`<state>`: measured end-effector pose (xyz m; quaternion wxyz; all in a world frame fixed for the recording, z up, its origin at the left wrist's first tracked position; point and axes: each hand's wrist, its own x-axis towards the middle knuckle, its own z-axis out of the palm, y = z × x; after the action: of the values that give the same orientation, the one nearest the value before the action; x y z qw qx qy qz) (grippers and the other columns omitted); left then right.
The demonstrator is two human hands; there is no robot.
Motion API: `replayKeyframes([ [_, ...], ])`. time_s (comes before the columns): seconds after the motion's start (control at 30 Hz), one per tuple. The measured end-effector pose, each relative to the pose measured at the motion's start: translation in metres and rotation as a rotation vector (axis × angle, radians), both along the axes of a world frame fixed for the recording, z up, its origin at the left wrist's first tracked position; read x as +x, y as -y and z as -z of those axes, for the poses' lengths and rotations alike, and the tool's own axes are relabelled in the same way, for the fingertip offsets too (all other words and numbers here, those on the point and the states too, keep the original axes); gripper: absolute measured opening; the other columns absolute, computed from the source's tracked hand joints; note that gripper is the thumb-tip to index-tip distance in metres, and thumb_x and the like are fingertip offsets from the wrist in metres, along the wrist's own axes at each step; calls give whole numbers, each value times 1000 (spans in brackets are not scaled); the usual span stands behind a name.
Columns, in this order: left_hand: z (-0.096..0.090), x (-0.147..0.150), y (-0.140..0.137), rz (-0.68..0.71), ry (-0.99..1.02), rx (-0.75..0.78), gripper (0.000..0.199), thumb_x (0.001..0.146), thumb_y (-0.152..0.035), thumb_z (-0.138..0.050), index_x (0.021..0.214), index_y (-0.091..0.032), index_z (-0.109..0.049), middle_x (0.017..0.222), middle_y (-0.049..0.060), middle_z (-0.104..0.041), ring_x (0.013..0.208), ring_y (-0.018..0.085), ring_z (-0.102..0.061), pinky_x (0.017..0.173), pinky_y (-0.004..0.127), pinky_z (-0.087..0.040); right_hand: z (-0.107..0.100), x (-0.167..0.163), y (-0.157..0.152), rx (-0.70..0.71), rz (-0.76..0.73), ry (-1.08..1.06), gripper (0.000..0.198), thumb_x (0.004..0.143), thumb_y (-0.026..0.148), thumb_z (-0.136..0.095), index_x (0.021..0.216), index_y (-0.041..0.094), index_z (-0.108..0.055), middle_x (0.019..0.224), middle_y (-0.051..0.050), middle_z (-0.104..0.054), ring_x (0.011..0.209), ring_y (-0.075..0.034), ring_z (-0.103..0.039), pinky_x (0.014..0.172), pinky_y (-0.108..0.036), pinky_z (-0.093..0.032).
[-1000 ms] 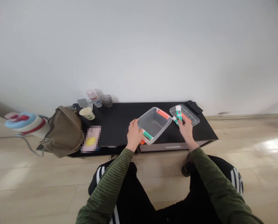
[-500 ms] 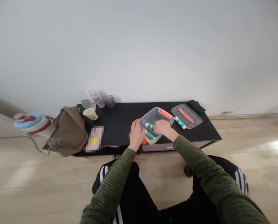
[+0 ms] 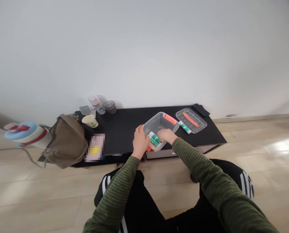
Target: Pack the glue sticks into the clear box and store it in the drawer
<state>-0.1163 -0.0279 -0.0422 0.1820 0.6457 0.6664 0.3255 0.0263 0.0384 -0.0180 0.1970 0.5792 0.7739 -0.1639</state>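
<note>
A clear plastic box (image 3: pixel 150 123) with orange clips sits near the front edge of the black table. My left hand (image 3: pixel 140 141) grips its left side, fingers over the rim. Inside lie two green-and-white glue sticks (image 3: pixel 154 142) side by side. My right hand (image 3: pixel 167 135) reaches into the box, its curled fingers at the right end of the upper glue stick; the fingertips are partly hidden. To the right, another glue stick (image 3: pixel 184 127) rests against the clear lid (image 3: pixel 200 121), which has an orange handle.
A black remote control (image 3: pixel 201 110) lies behind the lid by the wall. On the left stand a paper cup (image 3: pixel 90 121), a glass (image 3: pixel 109 106), a spray bottle (image 3: pixel 96 104), a brown bag (image 3: pixel 68 140) and a large bottle (image 3: pixel 30 134). A blurred packet (image 3: pixel 95 147) lies near the front edge.
My right hand has lowered the glue stick to the box's bottom, beside the other one. My left hand keeps its grip on the box. The view has shifted slightly.
</note>
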Motion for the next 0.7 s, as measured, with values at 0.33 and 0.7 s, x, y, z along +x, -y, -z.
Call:
replayKeyframes([
  [0.33, 0, -1, -2, 3, -15, -18, 61, 85, -16, -47, 146, -18, -45, 150, 15, -45, 139, 32, -45, 111, 48, -46, -1, 50, 10, 726, 152, -476, 36, 103, 26, -38, 119, 21, -70, 120, -11, -71, 112, -21, -64, 93, -29, -47],
  [0.7, 4, -1, -5, -1, -18, 4, 61, 84, -15, -47, 145, -17, -45, 149, 15, -45, 138, 32, -46, 113, 48, -44, 70, 185, -12, 603, 554, -321, 25, 93, 21, -51, 111, 17, -69, 119, -15, -65, 125, -27, -50, 96, -35, -43],
])
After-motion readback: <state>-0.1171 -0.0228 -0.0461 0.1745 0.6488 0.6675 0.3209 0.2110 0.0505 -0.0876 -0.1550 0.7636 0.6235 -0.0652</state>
